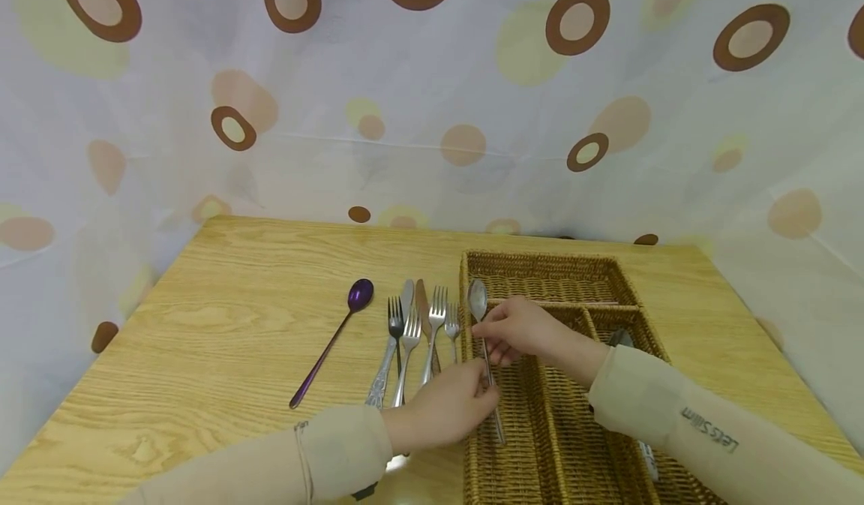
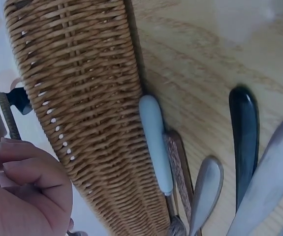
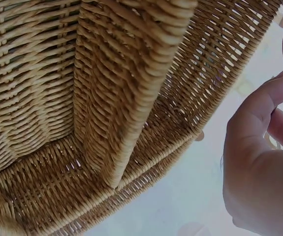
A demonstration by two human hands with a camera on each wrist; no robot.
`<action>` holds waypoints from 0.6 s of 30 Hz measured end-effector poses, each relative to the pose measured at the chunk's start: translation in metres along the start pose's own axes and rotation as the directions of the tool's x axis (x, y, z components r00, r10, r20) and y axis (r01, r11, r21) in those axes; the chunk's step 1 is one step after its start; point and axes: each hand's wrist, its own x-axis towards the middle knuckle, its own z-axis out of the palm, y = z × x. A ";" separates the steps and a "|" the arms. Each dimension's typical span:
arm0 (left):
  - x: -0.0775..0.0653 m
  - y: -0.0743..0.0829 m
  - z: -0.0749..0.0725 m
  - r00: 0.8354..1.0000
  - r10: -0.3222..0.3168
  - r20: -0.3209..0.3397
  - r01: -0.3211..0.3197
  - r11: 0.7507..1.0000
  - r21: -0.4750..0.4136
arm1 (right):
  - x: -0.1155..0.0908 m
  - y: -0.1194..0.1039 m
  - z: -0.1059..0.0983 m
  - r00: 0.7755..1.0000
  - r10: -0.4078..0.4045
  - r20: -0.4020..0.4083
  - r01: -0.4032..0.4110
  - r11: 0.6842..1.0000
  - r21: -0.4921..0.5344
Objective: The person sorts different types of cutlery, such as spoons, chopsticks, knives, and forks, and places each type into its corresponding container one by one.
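A long-handled silver spoon (image 1: 478, 300) is held by both hands over the left compartment of the wicker cutlery tray (image 1: 467, 430), bowl pointing away. My right hand (image 1: 518, 330) pinches it below the bowl. Lower down, my left hand (image 1: 452, 404) grips the handle, whose end sticks out past the fingers. Curled fingers of the left hand (image 2: 30, 189) show beside the tray's woven wall (image 2: 82, 98) in the left wrist view. In the right wrist view, the right hand (image 3: 259, 147) appears at the edge, thumb and fingers together.
Left of the tray lie several forks (image 1: 437, 311) and knives (image 1: 423, 302), partly overlapping. A purple spoon (image 1: 361, 295) lies farther left. Another spoon (image 1: 621, 338) rests in the tray's right part, partly behind the right sleeve. A patterned curtain (image 1: 432, 145) hangs behind the wooden table (image 1: 223, 325).
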 end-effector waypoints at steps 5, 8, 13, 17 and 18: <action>-0.002 -0.004 -0.008 1.000 0.006 -0.018 -0.006 1.000 -0.001 | -0.004 0.001 -0.010 1.000 0.004 -0.006 -0.004 1.000 0.000; -0.006 -0.015 -0.019 0.998 0.028 -0.062 -0.026 0.999 0.031 | -0.007 0.004 -0.019 1.000 0.011 -0.018 -0.011 1.000 -0.006; -0.017 -0.046 -0.046 0.989 -0.004 -0.148 0.024 0.990 0.136 | -0.016 0.015 -0.036 0.999 0.023 -0.042 -0.024 0.999 -0.024; -0.027 -0.073 -0.068 0.964 -0.111 -0.240 0.169 0.956 0.238 | -0.024 0.031 -0.049 0.997 0.041 -0.067 -0.045 0.998 -0.053; -0.030 -0.079 -0.073 0.955 -0.137 -0.263 0.209 0.941 0.267 | -0.026 0.035 -0.053 0.996 0.045 -0.074 -0.050 0.997 -0.059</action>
